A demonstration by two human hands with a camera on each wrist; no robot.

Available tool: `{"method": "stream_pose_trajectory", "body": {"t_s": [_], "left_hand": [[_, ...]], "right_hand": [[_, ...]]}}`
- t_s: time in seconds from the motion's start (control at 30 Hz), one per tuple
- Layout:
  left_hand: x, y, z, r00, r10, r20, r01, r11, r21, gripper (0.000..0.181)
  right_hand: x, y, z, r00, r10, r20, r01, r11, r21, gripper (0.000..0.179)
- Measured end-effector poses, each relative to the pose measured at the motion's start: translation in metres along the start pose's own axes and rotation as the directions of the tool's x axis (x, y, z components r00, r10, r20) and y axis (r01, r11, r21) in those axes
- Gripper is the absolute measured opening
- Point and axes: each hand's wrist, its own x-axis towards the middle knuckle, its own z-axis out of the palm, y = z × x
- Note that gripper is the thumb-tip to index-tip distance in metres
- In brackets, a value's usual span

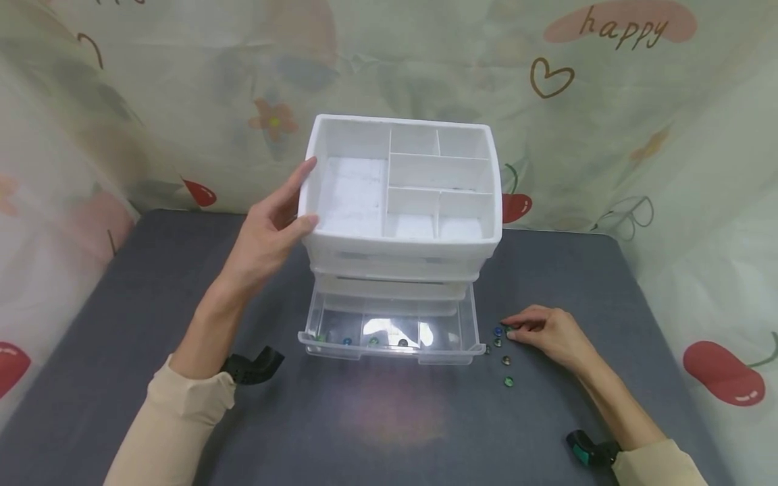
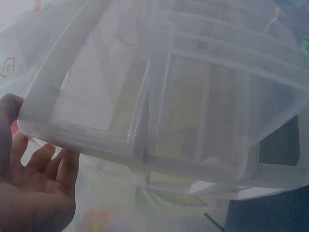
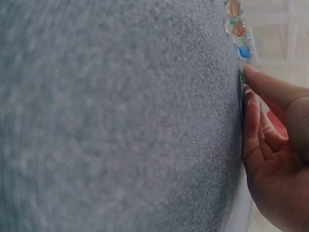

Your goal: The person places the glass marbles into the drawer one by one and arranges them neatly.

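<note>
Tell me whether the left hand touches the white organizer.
Touching: the head view shows the left hand gripping the white organizer by its side rim.

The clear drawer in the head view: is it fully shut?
No, the clear drawer juts out from the white organizer, showing marbles inside.

Green marble (image 3: 243,76) partly hidden by right hand (image 1: 556,335), left sleeve (image 1: 173,425) cropped in head view

The word "happy" (image 1: 625,28) stands on a pink oval (image 1: 681,20) on the patterned backdrop (image 1: 419,74).
</note>
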Motion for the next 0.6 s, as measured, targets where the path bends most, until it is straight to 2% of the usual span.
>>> {"method": "stream_pose_trajectory", "body": {"t_s": [0.4, 0.6], "left_hand": [[-0.0004, 0.0016, 0.0001, 1.0, -0.005, -0.006, 0.005, 1.0, 0.005, 0.068], [0.0004, 0.0008, -0.0005, 1.0, 0.004, -0.004, -0.004, 1.0, 0.004, 0.068]], "right_hand": [[-0.0014, 0.0003, 0.0, 0.999, 0.022, -0.048, -0.025, 0.998, -0.063, 0.018], [-0.0024, -0.0037, -0.0005, 0.997, 0.067, -0.049, -0.068, 0.997, -0.033, 0.022]]}}
